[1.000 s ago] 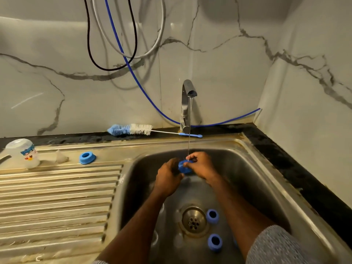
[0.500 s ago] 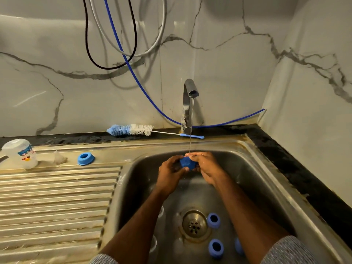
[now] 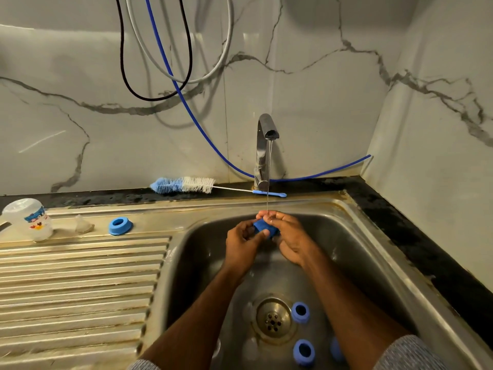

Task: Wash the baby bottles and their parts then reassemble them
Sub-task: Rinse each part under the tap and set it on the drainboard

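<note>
Both hands hold one blue bottle ring [image 3: 262,227] under the thin stream from the tap [image 3: 264,145], over the back of the sink basin [image 3: 354,252]. My left hand [image 3: 244,243] grips it from the left, my right hand [image 3: 286,236] from the right and above. Two more blue rings [image 3: 300,312] [image 3: 304,352] lie by the drain [image 3: 273,317], and part of a third blue piece [image 3: 334,348] shows beside my right forearm. On the drainboard stand an upturned clear bottle [image 3: 28,218], a clear teat [image 3: 82,224] and a blue ring [image 3: 120,226].
A blue and white bottle brush [image 3: 192,185] lies on the dark ledge behind the sink. Black, grey and blue hoses [image 3: 170,73] hang on the marble wall. The ribbed drainboard [image 3: 80,289] fills the left side. A dark counter edge [image 3: 416,244] runs along the right.
Both hands have kept turning the blue ring under the stream, shifting it slightly up and back toward the tap. The view has tilted a little.
</note>
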